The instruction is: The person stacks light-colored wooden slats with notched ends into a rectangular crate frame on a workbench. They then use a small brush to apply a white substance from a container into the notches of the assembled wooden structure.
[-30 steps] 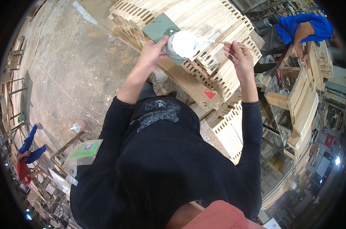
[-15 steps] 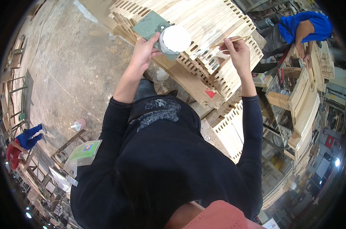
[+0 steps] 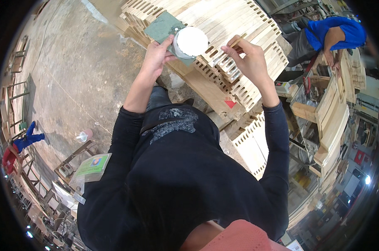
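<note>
Clearly, in the head view, the left hand [image 3: 159, 56] was closed on a green board [image 3: 162, 30], and the white round tub [image 3: 191, 42] seemed to rest on this board, just beside the thumb. To the right of this grip, the right hand [image 3: 249, 57] pinched a thin wooden stick [image 3: 236, 42]. Beyond both grips lay slotted wooden slats [image 3: 231, 19], and a co-worker [image 3: 339, 32] leaned farther right.

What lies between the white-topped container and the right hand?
In the head view, pale slotted wooden slats show between the white-topped container and right hand.
</note>
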`<act>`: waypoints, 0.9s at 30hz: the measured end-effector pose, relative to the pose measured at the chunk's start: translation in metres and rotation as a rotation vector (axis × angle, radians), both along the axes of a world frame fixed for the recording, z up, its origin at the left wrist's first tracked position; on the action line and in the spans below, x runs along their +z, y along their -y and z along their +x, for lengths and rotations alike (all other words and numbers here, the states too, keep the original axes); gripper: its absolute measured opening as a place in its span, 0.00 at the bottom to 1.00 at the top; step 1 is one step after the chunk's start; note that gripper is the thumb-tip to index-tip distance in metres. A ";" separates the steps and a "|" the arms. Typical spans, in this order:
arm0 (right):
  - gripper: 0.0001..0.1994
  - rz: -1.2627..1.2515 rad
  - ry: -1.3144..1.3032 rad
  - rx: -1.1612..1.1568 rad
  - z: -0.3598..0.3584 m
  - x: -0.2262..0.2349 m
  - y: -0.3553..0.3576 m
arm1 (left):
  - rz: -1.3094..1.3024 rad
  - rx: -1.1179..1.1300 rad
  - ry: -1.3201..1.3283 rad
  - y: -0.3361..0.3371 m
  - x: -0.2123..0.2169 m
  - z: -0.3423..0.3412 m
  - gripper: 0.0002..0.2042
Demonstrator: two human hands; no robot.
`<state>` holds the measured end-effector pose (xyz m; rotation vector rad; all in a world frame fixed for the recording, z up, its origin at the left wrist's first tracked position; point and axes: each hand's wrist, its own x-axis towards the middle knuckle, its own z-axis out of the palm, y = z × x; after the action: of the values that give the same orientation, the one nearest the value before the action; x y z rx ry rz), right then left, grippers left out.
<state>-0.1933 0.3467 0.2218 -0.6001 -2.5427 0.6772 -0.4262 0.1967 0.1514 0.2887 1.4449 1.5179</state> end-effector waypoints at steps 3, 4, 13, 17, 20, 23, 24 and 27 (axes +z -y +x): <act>0.10 -0.035 0.002 -0.013 -0.002 0.001 0.000 | 0.009 0.021 -0.006 0.001 0.000 -0.001 0.19; 0.10 0.003 0.038 -0.047 -0.001 0.005 -0.002 | 0.010 0.022 -0.005 0.002 -0.001 -0.002 0.19; 0.08 -0.124 0.052 -0.029 0.001 0.001 -0.005 | 0.024 0.022 -0.011 0.000 0.001 -0.002 0.19; 0.06 -0.061 0.001 -0.086 0.010 0.011 -0.010 | -0.019 0.016 -0.043 -0.003 0.003 0.001 0.20; 0.06 -0.103 -0.118 -0.064 0.018 0.032 -0.011 | -0.030 0.010 -0.072 -0.005 0.003 0.004 0.20; 0.07 -0.450 -0.289 -0.123 0.019 0.046 -0.006 | -0.048 -0.022 -0.090 -0.007 -0.001 0.007 0.21; 0.07 -0.573 -0.375 -0.141 0.020 0.048 -0.004 | -0.055 -0.041 -0.094 -0.008 0.002 0.008 0.22; 0.09 -0.362 -0.261 -0.134 0.013 0.043 0.010 | 0.001 -0.105 -0.103 -0.012 0.009 0.015 0.22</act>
<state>-0.1799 0.3366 0.2647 -0.7389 -2.1329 1.1006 -0.4110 0.2086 0.1604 0.4425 1.4857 1.4363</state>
